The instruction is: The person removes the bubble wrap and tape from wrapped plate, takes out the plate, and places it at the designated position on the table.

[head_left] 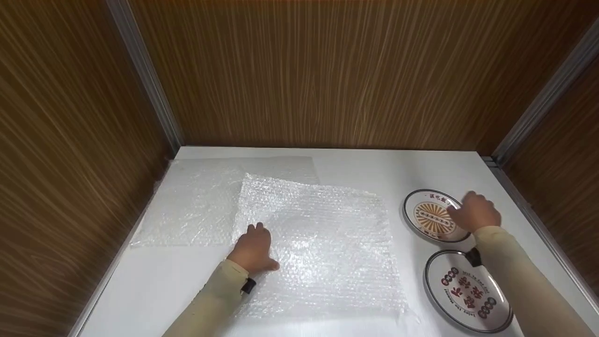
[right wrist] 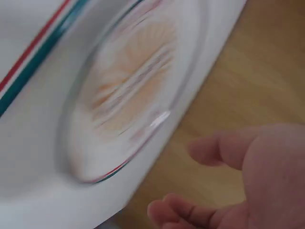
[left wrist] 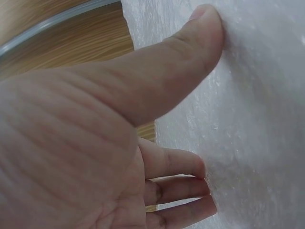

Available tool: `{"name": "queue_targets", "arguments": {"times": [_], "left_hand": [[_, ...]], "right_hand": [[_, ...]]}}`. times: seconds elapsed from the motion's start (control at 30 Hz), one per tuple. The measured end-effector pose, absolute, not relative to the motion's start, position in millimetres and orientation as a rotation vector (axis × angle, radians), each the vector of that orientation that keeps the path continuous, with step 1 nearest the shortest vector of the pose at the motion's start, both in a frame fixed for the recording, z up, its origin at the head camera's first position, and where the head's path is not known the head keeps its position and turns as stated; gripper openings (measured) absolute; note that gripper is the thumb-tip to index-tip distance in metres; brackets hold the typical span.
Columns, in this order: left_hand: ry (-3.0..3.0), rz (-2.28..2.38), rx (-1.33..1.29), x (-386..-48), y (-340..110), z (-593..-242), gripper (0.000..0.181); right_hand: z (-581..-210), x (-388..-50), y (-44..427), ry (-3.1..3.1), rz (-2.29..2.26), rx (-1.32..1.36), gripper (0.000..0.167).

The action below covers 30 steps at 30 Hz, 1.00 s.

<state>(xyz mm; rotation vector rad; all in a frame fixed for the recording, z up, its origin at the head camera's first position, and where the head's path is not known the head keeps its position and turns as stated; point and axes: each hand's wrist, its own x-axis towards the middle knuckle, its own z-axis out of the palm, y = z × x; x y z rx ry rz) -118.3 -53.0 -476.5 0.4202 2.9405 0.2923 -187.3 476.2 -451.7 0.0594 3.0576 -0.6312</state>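
A sheet of bubble wrap [head_left: 323,243] lies flat on the white table, overlapping a second sheet [head_left: 192,201] behind it to the left. On the left part of the upper sheet, my left hand [head_left: 255,248] touches the wrap with thumb and fingers spread, as the left wrist view shows. My right hand [head_left: 476,213] hovers at the right rim of a round plate [head_left: 421,206] with an orange sunburst. In the right wrist view, the fingers [right wrist: 205,150] are apart from that plate and hold nothing. A second plate [head_left: 444,295] with red lettering sits nearer, partly beneath my right forearm.
Wood-grain panels [head_left: 323,70] stand behind the table [head_left: 374,164] and along both sides. A metal strip [head_left: 524,206] runs beside the table's right edge. Both plates are to the right of the bubble wrap.
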Motion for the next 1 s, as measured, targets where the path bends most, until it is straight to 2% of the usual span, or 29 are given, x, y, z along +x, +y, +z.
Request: {"name": "queue_targets", "arguments": {"times": [0.2,0.37,0.57,0.83,1.0], "left_hand": [[2.947,0.351,0.432,-115.6,-56.6,-474.7,0.094],[2.932,0.353,0.434,-117.1,-57.4,-474.2,0.096],[2.952,0.339,0.408,-119.4,-54.5,-476.1,0.095],[2.965,0.331,0.394,-120.1,-48.7,-480.4,0.091],[2.938,0.316,0.304,-117.6,-45.2,-479.5,0.083]], "right_hand": [[-445.5,-165.1,369.9,3.126,-0.67,-0.581,0.027],[-456.0,-142.7,305.6,3.122,-0.569,-0.916,0.03],[-478.5,-160.2,277.0,3.048,-0.508,-1.005,0.035],[-500.8,-169.3,270.5,2.978,-0.439,-1.035,0.009],[-499.5,-169.1,262.3,2.927,-0.305,-1.068,0.018]]}}
